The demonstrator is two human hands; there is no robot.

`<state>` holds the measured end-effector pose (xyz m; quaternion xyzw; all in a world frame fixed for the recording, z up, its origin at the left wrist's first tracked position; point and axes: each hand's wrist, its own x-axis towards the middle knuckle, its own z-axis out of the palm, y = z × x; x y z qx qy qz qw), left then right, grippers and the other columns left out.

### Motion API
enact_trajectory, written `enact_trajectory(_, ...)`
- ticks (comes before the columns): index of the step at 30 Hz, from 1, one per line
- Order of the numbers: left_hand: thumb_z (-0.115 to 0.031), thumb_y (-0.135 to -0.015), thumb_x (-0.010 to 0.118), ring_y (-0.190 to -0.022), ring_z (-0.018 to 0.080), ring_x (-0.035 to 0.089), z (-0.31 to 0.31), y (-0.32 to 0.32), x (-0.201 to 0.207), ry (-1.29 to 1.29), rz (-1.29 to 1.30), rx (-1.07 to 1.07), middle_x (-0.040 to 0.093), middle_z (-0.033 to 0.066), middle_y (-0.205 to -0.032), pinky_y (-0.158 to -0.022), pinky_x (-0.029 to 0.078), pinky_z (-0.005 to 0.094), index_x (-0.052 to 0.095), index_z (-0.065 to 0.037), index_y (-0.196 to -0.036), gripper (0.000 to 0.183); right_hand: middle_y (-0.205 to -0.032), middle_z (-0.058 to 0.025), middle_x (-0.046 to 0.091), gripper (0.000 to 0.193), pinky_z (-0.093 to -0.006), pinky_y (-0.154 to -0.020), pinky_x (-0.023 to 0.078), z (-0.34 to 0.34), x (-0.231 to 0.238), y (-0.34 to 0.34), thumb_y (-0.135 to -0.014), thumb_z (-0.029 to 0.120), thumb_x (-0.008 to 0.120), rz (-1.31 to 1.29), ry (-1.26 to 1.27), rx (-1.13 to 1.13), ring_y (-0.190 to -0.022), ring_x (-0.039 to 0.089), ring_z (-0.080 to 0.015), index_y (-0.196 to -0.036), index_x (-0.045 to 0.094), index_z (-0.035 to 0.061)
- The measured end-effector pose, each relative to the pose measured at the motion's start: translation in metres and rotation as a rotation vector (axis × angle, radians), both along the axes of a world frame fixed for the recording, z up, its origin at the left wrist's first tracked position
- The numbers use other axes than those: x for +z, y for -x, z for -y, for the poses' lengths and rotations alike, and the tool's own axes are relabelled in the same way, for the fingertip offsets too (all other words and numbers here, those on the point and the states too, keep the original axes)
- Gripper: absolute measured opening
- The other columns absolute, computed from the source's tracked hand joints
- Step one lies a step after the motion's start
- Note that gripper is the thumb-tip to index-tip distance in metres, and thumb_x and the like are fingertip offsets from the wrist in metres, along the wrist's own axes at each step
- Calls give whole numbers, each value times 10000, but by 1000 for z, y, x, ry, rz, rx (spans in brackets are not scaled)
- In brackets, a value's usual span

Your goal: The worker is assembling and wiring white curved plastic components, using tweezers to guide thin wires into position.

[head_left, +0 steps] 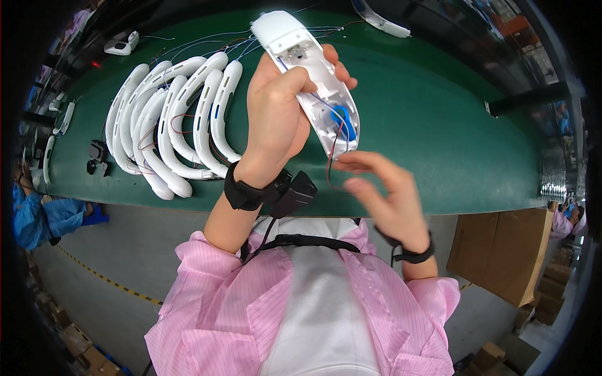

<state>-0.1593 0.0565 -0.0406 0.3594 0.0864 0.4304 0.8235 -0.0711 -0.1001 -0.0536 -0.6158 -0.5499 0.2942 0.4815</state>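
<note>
My left hand grips a white plastic housing, its hollow inner side turned up. Inside its lower part sit blue wires and a blue part. A thin red and black wire hangs from the housing's lower end. Close to that end is my right hand, thumb and fingers apart, with nothing plainly held. To the left, several curved white shells lie side by side on the green table, thin wires trailing from their far ends.
The green table mat spans the work area. A small white device lies at the far left, a curved white piece at the back. A black object sits left of the shells. A cardboard box stands at the right; a person in blue is at the left.
</note>
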Motion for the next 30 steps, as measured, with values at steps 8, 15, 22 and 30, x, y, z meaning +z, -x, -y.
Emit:
enact_trajectory(8, 70, -660, 331, -868, 243, 518, -2, 0, -5, -17, 41, 102, 493, 148, -984, -876, 454, 481, 383, 30, -1048, 393, -691, -54, 539, 332, -216, -525, 427, -6, -15, 31, -785, 27, 634, -33, -26, -259, -577, 517, -96, -1092, 508, 8)
enact_trajectory(15, 52, -679, 350, -821, 247, 564, 6, -4, -9, 74, 40, 99, 513, 143, -964, -779, 507, 449, 392, 40, -984, 309, -649, -34, 499, 296, -248, -445, 414, -15, -1, 16, -742, 44, 680, 363, -148, -397, -509, 476, -125, -1012, 560, 38)
enact_trajectory(22, -58, -761, 371, -865, 226, 528, 3, 0, -14, 83, 17, 81, 511, 117, -978, -882, 444, 464, 416, 20, -1033, 286, -747, -89, 575, 317, -315, -555, 465, 14, 35, 27, -728, -6, 599, 467, -28, -10, -648, 576, -225, -1043, 573, 22)
enact_trajectory(30, -109, -793, 376, -879, 229, 546, 13, -3, -10, 132, 38, -114, 518, 116, -997, -860, 457, 460, 425, 10, -1045, 283, -802, -77, 550, 251, -290, -589, 442, -11, 43, -16, -705, -66, 569, 507, -159, -174, -676, 550, -191, -921, 648, 35)
